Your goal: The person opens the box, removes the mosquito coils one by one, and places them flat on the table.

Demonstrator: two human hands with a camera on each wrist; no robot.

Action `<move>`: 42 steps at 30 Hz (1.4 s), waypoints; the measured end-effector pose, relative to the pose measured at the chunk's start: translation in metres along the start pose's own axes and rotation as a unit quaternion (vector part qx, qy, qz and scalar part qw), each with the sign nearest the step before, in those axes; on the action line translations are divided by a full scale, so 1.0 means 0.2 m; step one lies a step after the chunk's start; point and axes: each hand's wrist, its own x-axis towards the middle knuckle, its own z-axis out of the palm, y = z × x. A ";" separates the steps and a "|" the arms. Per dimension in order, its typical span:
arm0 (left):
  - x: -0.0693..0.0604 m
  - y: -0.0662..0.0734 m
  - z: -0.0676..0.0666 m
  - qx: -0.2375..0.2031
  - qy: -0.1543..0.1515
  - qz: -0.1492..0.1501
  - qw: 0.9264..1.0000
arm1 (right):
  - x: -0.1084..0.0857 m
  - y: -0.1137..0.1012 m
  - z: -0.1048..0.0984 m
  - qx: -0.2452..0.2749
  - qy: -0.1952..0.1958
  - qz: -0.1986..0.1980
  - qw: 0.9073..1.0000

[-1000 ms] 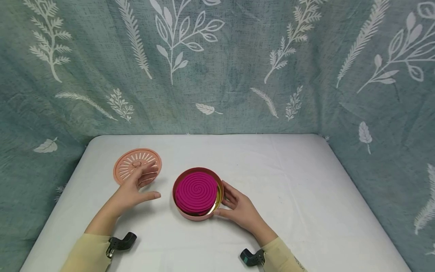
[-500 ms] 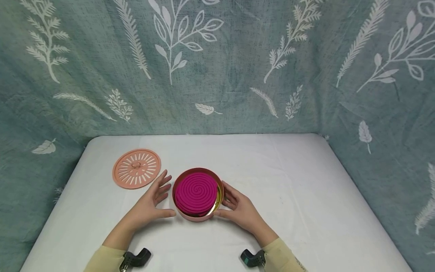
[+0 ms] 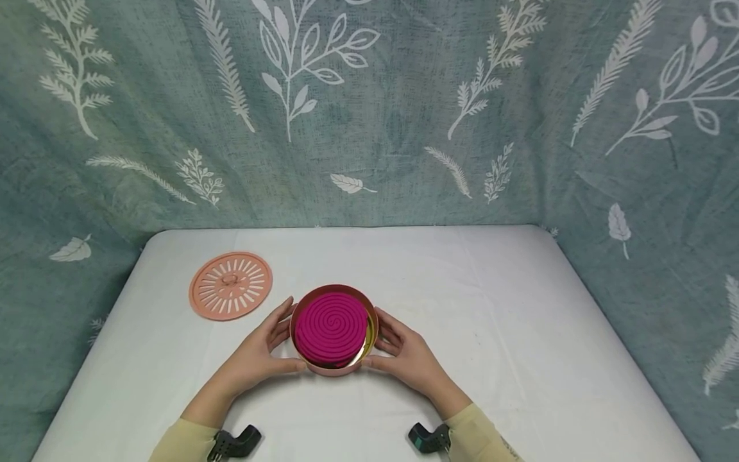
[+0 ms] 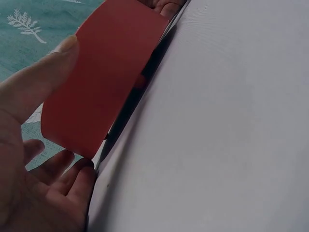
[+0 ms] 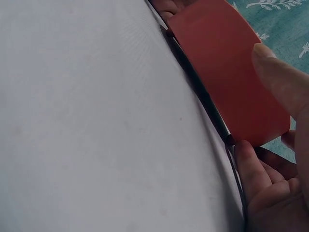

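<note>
Round copper-pink tin is near the middle of the lower half of the frame, no cover on, opening up. Magenta spiral coil lies flat in it, pushed toward the tin's left side; gold interior shows in a crescent at lower right. Looks like the coil is just narrower than the tin, so it sits off-centre.

Tin is between the hands. Left hand grips its left side, right hand its right side. Both the same: thumb on the near wall, fingers curled around the side and low by the base. Probably held from opposite sides to keep it level with the coil loose inside. Wrist views show a dark strip under the wall and small dark nubs at the base, maybe feet; can't tell if it's lifted.

Slotted pink lid lies flat on the white tabletop, upper left of the tin, well apart from it, ring knob up. Likely parked there to leave the opening accessible. Leaf-print cloth hangs behind.
</note>
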 end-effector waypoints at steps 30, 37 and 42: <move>0.01 0.01 0.00 0.011 0.009 -0.014 1.000 | 0.23 -0.15 -0.16 -0.111 -0.003 -0.020 0.994; 0.01 0.01 0.00 0.009 0.008 -0.014 1.000 | 0.31 -0.21 -0.11 -0.161 -0.021 -0.030 0.986; 0.01 0.02 0.00 0.010 0.008 -0.012 1.000 | 0.33 -0.24 -0.07 -0.241 -0.028 -0.051 0.969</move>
